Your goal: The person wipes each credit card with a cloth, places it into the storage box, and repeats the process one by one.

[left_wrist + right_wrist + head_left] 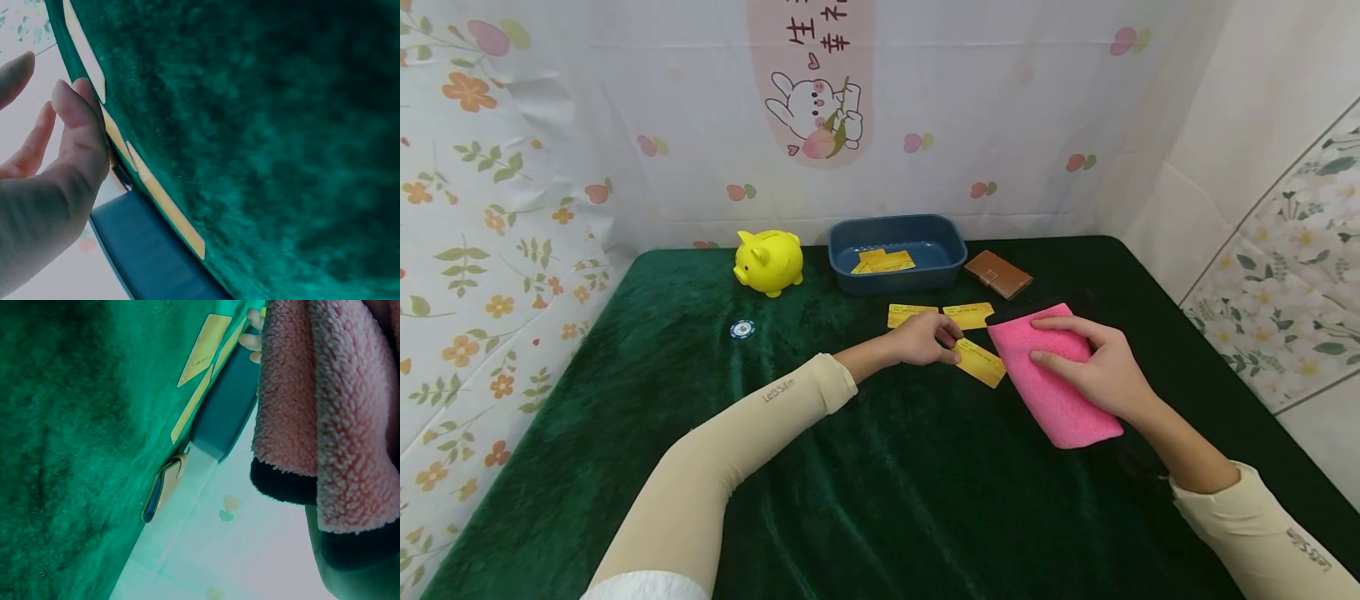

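Note:
My left hand (922, 338) hovers at the left end of a tilted gold bank card (981, 363), thumb and fingers apart. In the left wrist view that hand (62, 144) shows no card between its fingertips. Two more gold cards lie just behind, a left one (912, 315) and a right one (968, 316). My right hand (1105, 367) grips a folded pink plush cloth (1037, 375) with a dark edge, held above the table right of the tilted card. Close up in the right wrist view, the cloth's folds (356, 425) hide most of that hand.
A blue plastic bin (898, 283) with several gold cards (883, 262) inside stands at the back. Left of it is a yellow piggy bank (770, 263), with a poker chip (742, 330) before it. A brown wallet (998, 275) lies to the bin's right on the green tablecloth (865, 500).

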`<state>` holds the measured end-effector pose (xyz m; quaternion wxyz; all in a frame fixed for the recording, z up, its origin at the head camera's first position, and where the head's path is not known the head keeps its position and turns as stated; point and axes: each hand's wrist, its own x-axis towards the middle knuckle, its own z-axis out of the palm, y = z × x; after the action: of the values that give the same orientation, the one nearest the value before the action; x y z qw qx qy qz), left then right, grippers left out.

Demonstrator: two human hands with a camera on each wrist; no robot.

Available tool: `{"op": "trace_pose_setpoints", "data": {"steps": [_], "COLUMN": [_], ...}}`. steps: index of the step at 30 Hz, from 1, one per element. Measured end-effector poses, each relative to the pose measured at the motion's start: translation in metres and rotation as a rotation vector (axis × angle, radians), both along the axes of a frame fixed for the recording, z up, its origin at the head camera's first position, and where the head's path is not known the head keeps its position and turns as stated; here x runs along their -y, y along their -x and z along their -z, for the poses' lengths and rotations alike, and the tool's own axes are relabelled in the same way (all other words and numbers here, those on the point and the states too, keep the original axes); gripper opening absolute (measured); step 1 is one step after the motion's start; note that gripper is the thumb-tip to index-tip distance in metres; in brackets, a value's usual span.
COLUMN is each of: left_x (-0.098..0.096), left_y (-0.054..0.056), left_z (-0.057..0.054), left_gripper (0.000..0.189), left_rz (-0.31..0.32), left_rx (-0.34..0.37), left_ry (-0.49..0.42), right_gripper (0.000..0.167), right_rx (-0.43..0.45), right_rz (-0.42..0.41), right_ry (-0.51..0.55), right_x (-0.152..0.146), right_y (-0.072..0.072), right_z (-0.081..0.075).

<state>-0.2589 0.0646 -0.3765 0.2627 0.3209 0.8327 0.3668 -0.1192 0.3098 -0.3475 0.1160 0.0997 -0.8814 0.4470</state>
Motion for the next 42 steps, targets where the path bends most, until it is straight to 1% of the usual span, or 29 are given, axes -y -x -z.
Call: {"op": "trace_pose_setpoints", "data": {"steps": [5,8,12,16,24,27,32,35,38,42], "left_x": [-0.005,-0.007,-0.011,-0.013,-0.02,-0.022,-0.025,-0.025,-0.026,-0.026], "left_y": [0.003,0.006,0.006,0.007,0.009,0.007,0.003,0.002,0.003,0.005], "left_z": [-0.003,-0.003,-0.002,0.002,0.009,0.009,0.008,0.008,0.008,0.009], "left_gripper": [0.042,0.042,0.044,0.045,0.048,0.05,0.05,0.051,0.052,0.053], "left_rz": [-0.002,0.003,0.025,0.034,0.014,-0.001,-0.03,-0.043,-0.041,-0.022], "left_rx": [-0.015,-0.037,-0.066,-0.1,-0.167,-0.179,-0.209,-0.218,-0.215,-0.178], "left_ry": [0.019,0.034,0.08,0.121,0.191,0.212,0.276,0.3,0.303,0.284], "right_gripper": [0.039,0.038,0.039,0.039,0.038,0.039,0.039,0.039,0.039,0.039], "right_rx": [0.006,0.004,0.0,0.004,0.005,0.007,0.007,0.008,0.012,0.027], "right_rz": [-0.002,0.002,0.008,0.008,0.014,0.012,0.018,0.018,0.018,0.022], "right_ry": [0.008,0.005,0.001,0.001,-0.001,-0.001,-0.001,0.001,0.002,0.006], "right_x": [-0.001,-0.001,-0.003,-0.004,-0.006,-0.007,-0.007,-0.008,-0.008,-0.009], "right_y": [-0.002,-0.002,-0.003,-0.003,-0.004,-0.003,-0.003,-0.002,-0.002,-0.002], "right_z": [0.0,0.0,0.001,0.003,0.003,0.004,0.005,0.005,0.006,0.008]}}
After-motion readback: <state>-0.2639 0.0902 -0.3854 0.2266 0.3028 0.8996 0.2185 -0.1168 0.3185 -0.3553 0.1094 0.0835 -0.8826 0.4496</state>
